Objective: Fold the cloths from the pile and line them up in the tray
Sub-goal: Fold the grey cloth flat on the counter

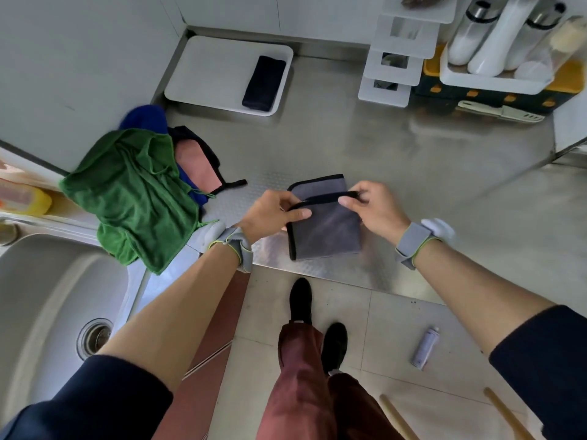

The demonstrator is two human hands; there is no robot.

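Matt grey cloth (327,230), brushed steel counter (381,147), smooth white plastic tray (203,74).

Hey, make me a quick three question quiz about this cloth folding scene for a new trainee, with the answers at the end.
1. True or false: the white tray already holds one folded dark cloth.
2. Which colour cloth lies on top of the pile: A green, B pink, C grey?
3. What are the left hand and right hand gripping?

Key
1. True.
2. A, the green cloth.
3. The black-trimmed edge of the grey cloth, on the steel counter.
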